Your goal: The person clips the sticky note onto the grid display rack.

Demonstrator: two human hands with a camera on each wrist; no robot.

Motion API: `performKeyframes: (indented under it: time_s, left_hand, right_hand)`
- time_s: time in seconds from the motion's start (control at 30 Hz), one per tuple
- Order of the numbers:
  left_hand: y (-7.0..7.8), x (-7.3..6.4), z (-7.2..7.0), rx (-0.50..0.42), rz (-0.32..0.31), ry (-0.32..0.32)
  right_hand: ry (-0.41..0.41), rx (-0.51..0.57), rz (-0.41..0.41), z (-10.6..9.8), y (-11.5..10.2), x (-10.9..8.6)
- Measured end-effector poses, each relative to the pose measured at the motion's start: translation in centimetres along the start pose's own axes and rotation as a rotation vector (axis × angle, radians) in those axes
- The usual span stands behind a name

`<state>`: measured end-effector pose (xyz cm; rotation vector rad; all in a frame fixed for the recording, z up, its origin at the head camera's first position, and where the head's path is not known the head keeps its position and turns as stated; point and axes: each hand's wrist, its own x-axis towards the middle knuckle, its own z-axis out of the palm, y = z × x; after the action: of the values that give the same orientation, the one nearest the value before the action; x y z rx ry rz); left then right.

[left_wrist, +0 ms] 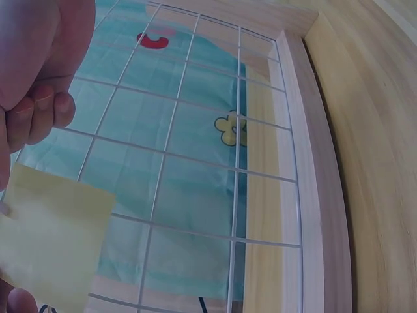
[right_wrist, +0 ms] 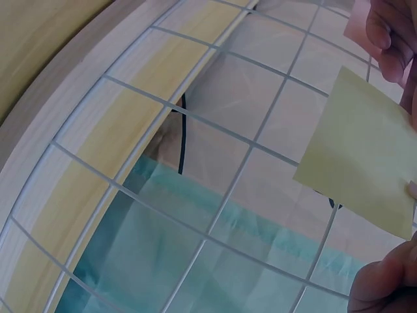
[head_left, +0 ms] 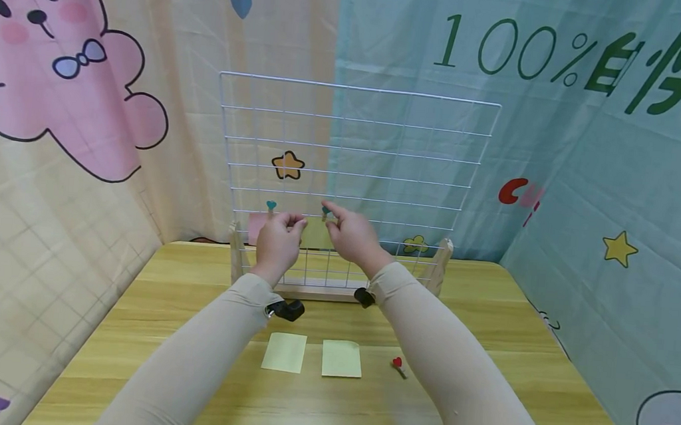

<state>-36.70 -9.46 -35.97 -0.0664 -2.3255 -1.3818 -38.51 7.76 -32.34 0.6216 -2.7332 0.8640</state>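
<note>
Pinching the yellow note (head_left: pixel 314 236) near its left edge, my left hand (head_left: pixel 277 242) keeps the sheet upright against the wire grid (head_left: pixel 359 88), which stands close to the far edge of the table (head_left: pixel 177 306). My right hand (head_left: pixel 355 236) grasps the teal-heart clip (head_left: pixel 326 211) at the note's top edge, index finger over the heart; whether the clip bites paper and wire together, my fingers conceal. Handling, as I judge it: the note is very light, thin and pliant, liable to crease or bow, and best held by a side edge or corner, leaving the top margin free. The clip seems small and stiff, probably sprung, so I would squeeze it at its heart end. To the left, a pink note (head_left: pixel 256 229) hangs beneath another teal-heart clip (head_left: pixel 272 205). Toward the table's near edge lie two pale notes (head_left: pixel 284 353) and a red-heart clip (head_left: pixel 397 362).
</note>
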Motion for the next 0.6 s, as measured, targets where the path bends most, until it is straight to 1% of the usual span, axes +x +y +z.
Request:
performKeyframes:
  time_s: [0.4, 0.6]
  left_hand:
    - [-0.01, -0.03, -0.02, 0.029, 0.032, 0.027]
    - [-0.10, 0.02, 0.05, 0.024, 0.029, 0.024]
  right_hand:
    - [-0.044, 0.032, 0.001, -0.31, 0.06, 0.10]
    - [-0.058, 0.045, 0.005, -0.41, 0.01, 0.14]
